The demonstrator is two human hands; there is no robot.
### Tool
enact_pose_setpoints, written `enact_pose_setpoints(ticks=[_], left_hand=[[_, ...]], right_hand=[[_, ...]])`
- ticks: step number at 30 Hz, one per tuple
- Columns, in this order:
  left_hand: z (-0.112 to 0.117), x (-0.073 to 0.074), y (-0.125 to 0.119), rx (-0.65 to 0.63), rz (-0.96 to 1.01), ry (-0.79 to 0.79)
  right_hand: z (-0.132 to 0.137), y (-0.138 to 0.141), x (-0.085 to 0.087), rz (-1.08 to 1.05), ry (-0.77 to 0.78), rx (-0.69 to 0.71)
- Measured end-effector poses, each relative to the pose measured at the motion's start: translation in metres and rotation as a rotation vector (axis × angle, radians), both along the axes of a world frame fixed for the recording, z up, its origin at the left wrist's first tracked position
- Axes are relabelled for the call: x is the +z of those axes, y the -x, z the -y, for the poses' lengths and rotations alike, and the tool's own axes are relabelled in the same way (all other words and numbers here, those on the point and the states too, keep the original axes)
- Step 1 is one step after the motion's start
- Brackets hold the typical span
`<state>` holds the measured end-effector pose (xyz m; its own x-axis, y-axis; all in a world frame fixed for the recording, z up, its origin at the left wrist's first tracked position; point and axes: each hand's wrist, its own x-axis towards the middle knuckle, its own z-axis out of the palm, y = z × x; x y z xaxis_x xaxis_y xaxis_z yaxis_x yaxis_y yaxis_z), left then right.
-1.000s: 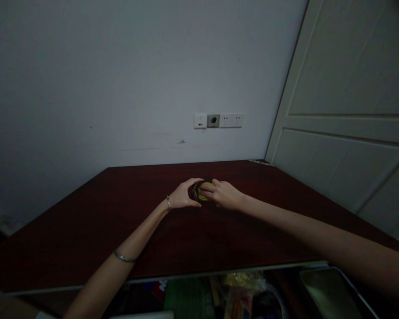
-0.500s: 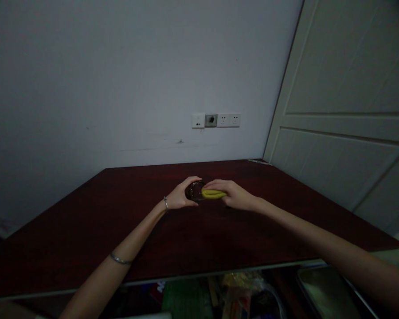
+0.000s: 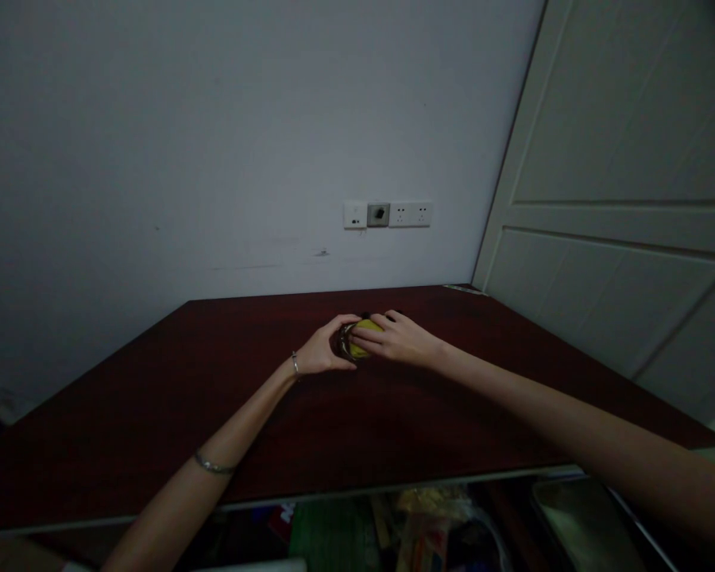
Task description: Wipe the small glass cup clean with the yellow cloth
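Observation:
A small dark jar [image 3: 344, 343] stands on the dark red table [image 3: 274, 421], far out in front of me. My left hand [image 3: 322, 349] is wrapped round the jar's left side. My right hand [image 3: 396, 340] lies over the jar's top, fingers closed on a yellow lid [image 3: 365, 326]. Most of the jar is hidden behind my fingers. I wear thin bracelets on my left wrist and forearm.
A white wall with a row of sockets [image 3: 387, 214] rises behind the table. A pale panelled door [image 3: 620, 206] stands at the right. Below the table's near edge lie bags and packets [image 3: 405, 524] and a grey tray [image 3: 577, 524].
Half a second ago my right hand held the yellow lid beside the jar, to its right. Now the hand has moved left and sits with the lid on top of the jar.

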<state>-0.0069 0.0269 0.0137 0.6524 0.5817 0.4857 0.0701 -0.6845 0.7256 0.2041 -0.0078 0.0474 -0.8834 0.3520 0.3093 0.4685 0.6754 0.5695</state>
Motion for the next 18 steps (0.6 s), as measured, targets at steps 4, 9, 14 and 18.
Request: enact_pose_setpoints(ticks=[4, 9, 14, 18], left_hand=[[-0.003, 0.003, 0.002, 0.132, 0.032, -0.132], [-0.003, 0.002, 0.001, 0.242, 0.002, -0.294], [-0.004, 0.001, 0.000, 0.299, 0.017, -0.363], [-0.007, 0.000, 0.002, 0.306, 0.080, -0.310]], right_hand=[[0.009, 0.017, -0.011, -0.128, 0.083, -0.228], [0.019, 0.039, -0.018, -0.367, 0.347, -0.368], [0.006, 0.043, -0.015, -0.831, 0.802, -0.295], [-0.006, 0.035, -0.009, -1.213, 1.334, -0.103]])
